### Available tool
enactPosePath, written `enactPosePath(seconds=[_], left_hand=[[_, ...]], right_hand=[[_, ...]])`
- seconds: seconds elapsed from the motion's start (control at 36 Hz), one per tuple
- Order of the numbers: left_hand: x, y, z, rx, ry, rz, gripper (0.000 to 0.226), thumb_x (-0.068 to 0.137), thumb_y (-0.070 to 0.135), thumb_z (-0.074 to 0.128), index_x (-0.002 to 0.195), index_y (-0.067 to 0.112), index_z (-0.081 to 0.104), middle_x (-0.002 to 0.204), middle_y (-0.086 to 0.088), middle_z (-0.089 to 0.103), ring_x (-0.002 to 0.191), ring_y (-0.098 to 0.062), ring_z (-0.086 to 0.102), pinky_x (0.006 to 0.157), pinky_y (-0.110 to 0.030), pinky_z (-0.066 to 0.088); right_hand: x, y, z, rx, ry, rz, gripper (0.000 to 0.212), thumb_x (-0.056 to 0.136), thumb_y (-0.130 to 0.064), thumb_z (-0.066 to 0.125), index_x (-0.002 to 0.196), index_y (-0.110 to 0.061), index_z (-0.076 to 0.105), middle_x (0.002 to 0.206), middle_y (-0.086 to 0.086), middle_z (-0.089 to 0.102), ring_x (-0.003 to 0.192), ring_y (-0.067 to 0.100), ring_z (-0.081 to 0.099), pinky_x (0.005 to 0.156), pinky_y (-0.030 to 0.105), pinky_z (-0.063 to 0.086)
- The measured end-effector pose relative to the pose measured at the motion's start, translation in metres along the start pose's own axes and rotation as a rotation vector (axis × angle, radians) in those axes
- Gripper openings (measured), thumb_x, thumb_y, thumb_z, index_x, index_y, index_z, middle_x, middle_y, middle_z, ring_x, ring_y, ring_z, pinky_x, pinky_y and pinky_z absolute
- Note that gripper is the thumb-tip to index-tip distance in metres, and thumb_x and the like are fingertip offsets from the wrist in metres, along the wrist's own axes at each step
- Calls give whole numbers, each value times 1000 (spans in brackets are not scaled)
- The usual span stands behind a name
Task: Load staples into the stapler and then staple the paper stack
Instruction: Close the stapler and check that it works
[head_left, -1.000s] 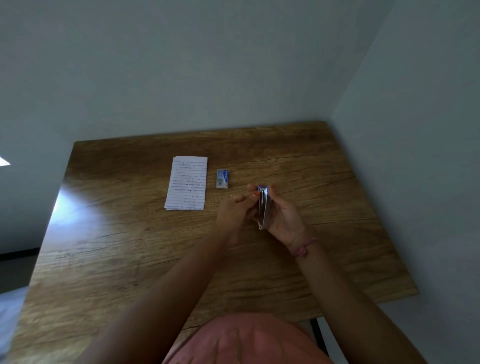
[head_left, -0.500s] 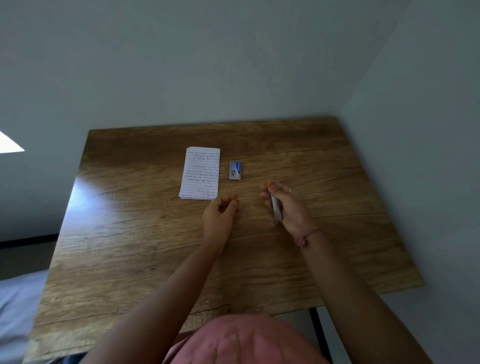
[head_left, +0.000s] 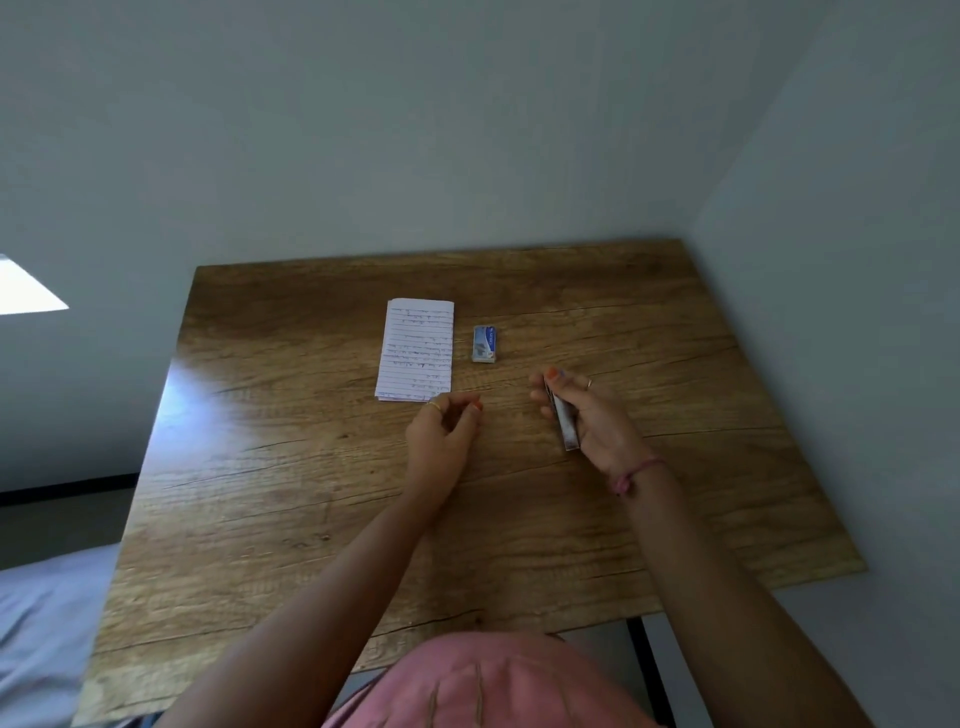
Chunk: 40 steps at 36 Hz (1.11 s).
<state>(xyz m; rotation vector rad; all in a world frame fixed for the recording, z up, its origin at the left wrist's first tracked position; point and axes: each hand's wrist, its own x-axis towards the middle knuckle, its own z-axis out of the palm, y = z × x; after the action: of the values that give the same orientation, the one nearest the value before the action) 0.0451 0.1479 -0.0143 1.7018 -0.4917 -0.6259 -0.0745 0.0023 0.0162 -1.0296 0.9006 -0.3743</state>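
Two hands hover over the worktop (head_left: 675, 364): the right hand (head_left: 587, 415) grips the stapler (head_left: 563, 423), lengthwise pointing away. The left hand (head_left: 441, 436), loosely curled and seemingly empty, is nearer the paper stack (head_left: 415, 351), just ahead of it.

We see a slim metal stapler (head_left: 562, 421) held lengthwise, lined paper stack (head_left: 416, 349) flat on our table, blue staple box (head_left: 485, 343) just right of it.

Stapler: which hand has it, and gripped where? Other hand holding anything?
The right hand holds the stapler along its length, fingers wrapped around the body, near end sticking out. The left hand is loosely curled, with nothing visible in it.
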Motion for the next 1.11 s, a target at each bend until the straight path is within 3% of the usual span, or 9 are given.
enactPosePath(seconds=[0.11, 0.22, 0.39, 0.5, 0.58, 0.67, 0.78, 0.89, 1.11], left_hand=[[6, 2, -14, 190, 31, 181, 17, 91, 18, 62, 98, 34, 62, 97, 13, 64, 89, 7, 60, 73, -8, 48], [15, 3, -30, 398, 69, 355, 15, 91, 12, 61, 104, 17, 67, 100, 10, 57, 88, -1, 58, 76, -5, 43], [20, 0, -48, 638, 75, 448, 26, 91, 7, 59, 116, 10, 65, 112, -4, 57, 107, -17, 48, 93, -30, 39], [25, -1, -50, 753, 84, 442, 37, 90, 14, 61, 126, 8, 58, 130, -12, 53, 120, -30, 47, 100, -46, 41], [31, -5, -51, 817, 56, 375, 49, 93, 26, 57, 137, 8, 46, 145, -13, 41, 137, -32, 32, 113, -54, 23], [34, -14, -51, 892, 18, 299, 60, 97, 40, 47, 146, 10, 33, 155, -10, 29, 145, -29, 16, 118, -53, 3], [35, -21, -48, 992, 11, 256, 65, 96, 52, 34, 147, 11, 31, 157, -11, 23, 147, -28, 10, 118, -51, -1], [37, -21, -46, 999, 25, 254, 67, 94, 57, 31, 145, 14, 34, 155, -11, 26, 146, -28, 12, 117, -49, -1], [38, -21, -47, 1015, 24, 258, 70, 92, 60, 26, 145, 14, 35, 153, -11, 28, 144, -29, 15, 117, -47, -3]], right_hand=[[-2, 2, 1, -25, -11, -23, 48, 73, -34, 72, 113, -10, 66, 108, 1, 73, 98, 12, 68, 76, 21, 52], [-4, 5, 3, -117, -6, -50, 53, 65, -44, 77, 110, -16, 68, 106, 1, 73, 99, 12, 67, 75, 22, 52], [-2, 8, 7, -180, 3, -75, 29, 80, -24, 73, 107, -18, 66, 96, -4, 75, 89, 6, 69, 68, 13, 51], [-1, 9, 11, -233, 52, -92, 54, 74, -29, 76, 122, -13, 59, 104, -1, 72, 96, 8, 68, 76, 19, 52], [3, 8, 16, -313, 145, -120, 53, 78, -31, 76, 125, -17, 56, 103, -8, 68, 95, 3, 64, 75, 18, 49], [12, 5, 18, -377, 234, -181, 41, 79, -32, 75, 115, -26, 58, 100, -15, 63, 93, -2, 57, 80, 19, 47], [25, -2, 20, -510, 327, -273, 55, 80, -34, 74, 127, -10, 56, 116, -3, 63, 103, 8, 58, 83, 19, 48], [38, -8, 24, -636, 431, -343, 63, 82, -31, 73, 134, -6, 48, 123, 4, 58, 99, 5, 49, 69, 6, 34], [66, -14, 31, -846, 559, -364, 62, 80, -35, 74, 129, -4, 53, 122, 15, 55, 109, 25, 57, 87, 32, 51]])
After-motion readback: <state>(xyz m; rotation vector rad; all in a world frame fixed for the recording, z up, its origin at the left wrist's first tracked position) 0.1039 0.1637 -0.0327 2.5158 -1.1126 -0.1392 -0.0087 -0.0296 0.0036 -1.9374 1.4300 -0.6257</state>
